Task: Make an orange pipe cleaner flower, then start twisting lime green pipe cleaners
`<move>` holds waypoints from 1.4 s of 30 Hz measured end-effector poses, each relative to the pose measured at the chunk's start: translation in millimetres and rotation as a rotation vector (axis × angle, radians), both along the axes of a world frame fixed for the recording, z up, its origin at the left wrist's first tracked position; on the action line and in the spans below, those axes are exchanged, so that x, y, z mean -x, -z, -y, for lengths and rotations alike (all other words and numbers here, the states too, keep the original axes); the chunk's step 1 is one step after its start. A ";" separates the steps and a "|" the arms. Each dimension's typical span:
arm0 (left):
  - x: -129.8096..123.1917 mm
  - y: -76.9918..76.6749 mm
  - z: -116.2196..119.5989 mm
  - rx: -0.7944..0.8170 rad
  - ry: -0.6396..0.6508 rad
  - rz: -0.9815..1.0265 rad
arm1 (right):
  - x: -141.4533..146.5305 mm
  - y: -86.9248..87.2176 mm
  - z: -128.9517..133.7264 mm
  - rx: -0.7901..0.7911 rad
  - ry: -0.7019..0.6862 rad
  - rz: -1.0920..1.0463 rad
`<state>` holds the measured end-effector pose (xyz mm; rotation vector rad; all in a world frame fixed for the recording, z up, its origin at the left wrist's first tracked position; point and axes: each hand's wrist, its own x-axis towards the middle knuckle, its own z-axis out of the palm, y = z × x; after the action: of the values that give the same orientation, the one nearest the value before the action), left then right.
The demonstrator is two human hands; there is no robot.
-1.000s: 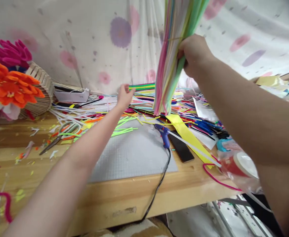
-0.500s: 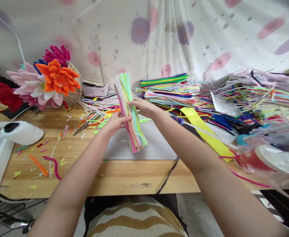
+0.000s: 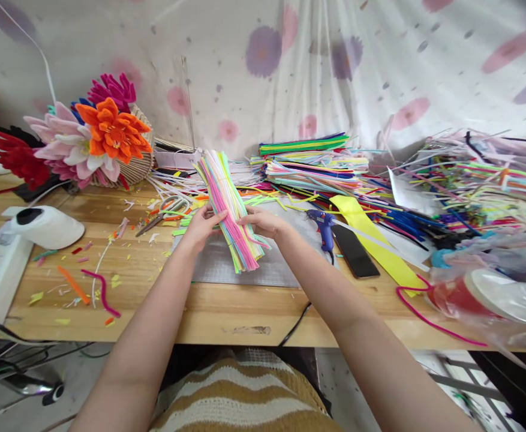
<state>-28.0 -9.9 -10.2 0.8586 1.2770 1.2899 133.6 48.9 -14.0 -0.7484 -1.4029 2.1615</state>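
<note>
A thick bundle of pipe cleaners [image 3: 230, 216] in pink, yellow, white and mint is held between both my hands, tilted with its top toward the left. My left hand [image 3: 205, 227] grips its left side, thumb across the front. On the right side, my right hand [image 3: 263, 221] closes round it, with some fingers hidden behind. Beneath the bundle lies a grey cutting mat [image 3: 280, 264]. Scissors [image 3: 164, 211] rest left of my left hand, among green and orange pieces. A blue glue gun [image 3: 322, 228] sits right of my right hand.
Fluffy craft flowers [image 3: 114, 132] stand at the back left, near a white spool-like object [image 3: 49, 227]. Stacked pipe cleaners [image 3: 312, 165] line the back. A black phone [image 3: 356, 252], yellow ribbon [image 3: 379, 243] and red-and-white roll [image 3: 492, 291] in plastic lie to the right. Scraps litter the left tabletop.
The bundle has turned, showing more pink at the front, and tilts further left. My right hand has moved down its side. The glue gun and phone now show past my right arm.
</note>
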 end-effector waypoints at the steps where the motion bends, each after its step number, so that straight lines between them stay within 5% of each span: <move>1: -0.7 0.7 0.1 -0.004 -0.014 0.004 | -0.2 0.1 0.7 0.003 0.013 0.003; 8: -16.6 7.3 -4.4 -0.077 -0.203 -0.141 | 6.6 2.8 18.3 -0.117 0.057 0.014; 14: -24.8 1.2 -0.2 -0.158 -0.213 -0.147 | -1.1 -3.9 15.1 -0.121 0.322 -0.098; 16: -27.6 2.5 6.4 -0.231 -0.170 -0.233 | -7.4 -5.3 8.9 -0.127 0.407 -0.133; 20: -33.6 4.5 25.1 -0.278 0.165 -0.484 | -18.7 -2.9 -3.0 -0.144 0.519 -0.211; 23: -35.4 3.7 33.7 -0.292 0.294 -0.750 | -22.9 1.6 -6.8 -0.170 0.585 -0.232; 29: -34.4 4.2 25.8 -0.248 0.322 -1.020 | -22.6 10.0 -8.0 -0.178 0.700 -0.220; 42: -34.8 4.8 15.7 -0.244 0.299 -1.103 | -22.9 11.7 -17.1 -0.181 0.733 -0.274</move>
<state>6.9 -25.5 -15.0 2.0100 1.7121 0.6979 156.5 66.1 -25.7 -0.7172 -0.9592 1.4775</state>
